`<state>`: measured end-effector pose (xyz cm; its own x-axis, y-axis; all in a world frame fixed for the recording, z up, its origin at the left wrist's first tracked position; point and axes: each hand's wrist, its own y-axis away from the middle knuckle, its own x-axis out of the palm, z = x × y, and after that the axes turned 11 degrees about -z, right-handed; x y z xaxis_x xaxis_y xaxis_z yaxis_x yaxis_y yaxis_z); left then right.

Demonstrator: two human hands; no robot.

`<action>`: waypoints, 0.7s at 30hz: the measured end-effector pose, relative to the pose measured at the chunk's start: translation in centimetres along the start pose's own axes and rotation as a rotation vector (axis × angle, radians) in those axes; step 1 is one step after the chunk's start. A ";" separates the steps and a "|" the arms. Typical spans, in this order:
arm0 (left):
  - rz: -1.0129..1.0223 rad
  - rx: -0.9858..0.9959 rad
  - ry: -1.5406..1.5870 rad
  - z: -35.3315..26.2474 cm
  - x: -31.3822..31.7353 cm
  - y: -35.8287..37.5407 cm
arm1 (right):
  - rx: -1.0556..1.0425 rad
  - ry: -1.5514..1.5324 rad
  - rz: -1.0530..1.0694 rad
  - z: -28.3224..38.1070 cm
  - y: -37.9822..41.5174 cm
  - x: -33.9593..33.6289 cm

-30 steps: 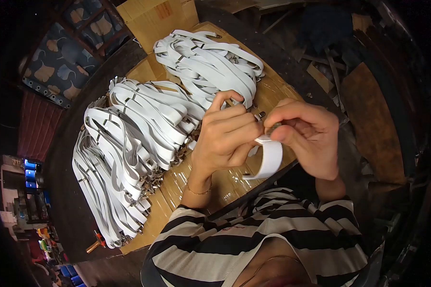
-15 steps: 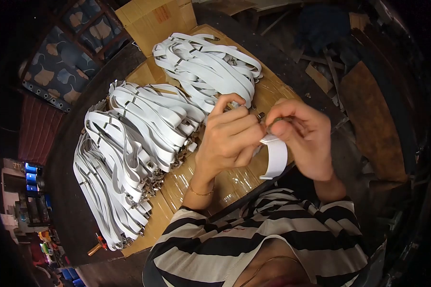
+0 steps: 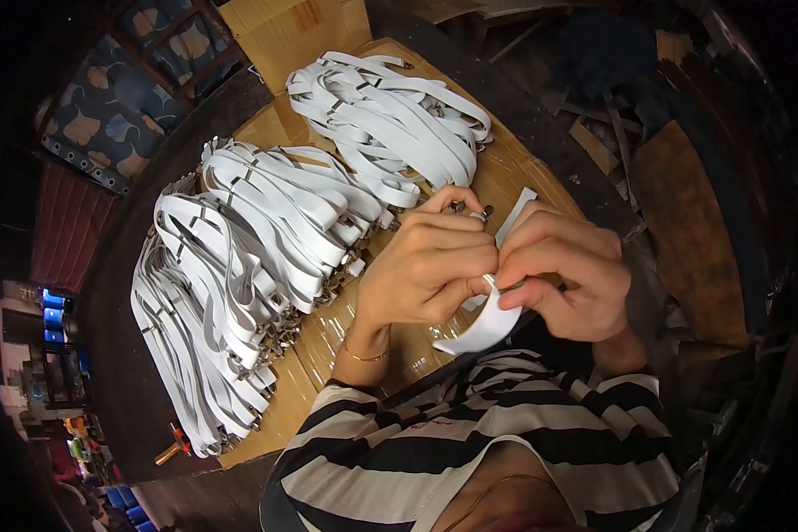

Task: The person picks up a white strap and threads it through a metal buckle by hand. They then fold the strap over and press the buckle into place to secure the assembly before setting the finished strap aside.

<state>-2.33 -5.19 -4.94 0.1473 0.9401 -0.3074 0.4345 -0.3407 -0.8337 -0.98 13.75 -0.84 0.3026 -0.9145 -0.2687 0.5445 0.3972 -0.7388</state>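
Both hands are closed on one white strap [image 3: 486,332] above the front of the cardboard. My left hand [image 3: 430,266] pinches it between thumb and bent fingers; small metal hardware [image 3: 488,212] shows by its index finger. Pressed close beside it, my right hand [image 3: 569,273] grips the same strap, one end sticking up behind the fingers and a loop curving down below. The exact pinch point is hidden by the fingers. To the left lie bundled white straps with metal clips: one pile [image 3: 390,115] at the back, others [image 3: 275,199] nearer the left.
A cardboard sheet [image 3: 534,177] lies under the piles, with an upright cardboard flap [image 3: 301,40] behind. At the left edge is a small tool with a wooden handle [image 3: 167,455]. A brown sheet [image 3: 696,239] stands at right; blue containers [image 3: 53,315] are far left.
The strap has turned in my hands: one end now points up behind the right fingers, and the loop swings lower left. My right fingers have shifted down onto the strap.
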 end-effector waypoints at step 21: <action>-0.153 0.069 -0.284 -0.4 -0.1 -0.1 | 0.282 -0.315 -0.371 0.2 0.8 -0.1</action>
<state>-2.04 -5.27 -4.67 -0.1730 0.9430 -0.2841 0.3701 -0.2051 -0.9061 -0.46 14.19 -1.25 0.2462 -0.9468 0.2073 0.8339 0.0979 -0.5431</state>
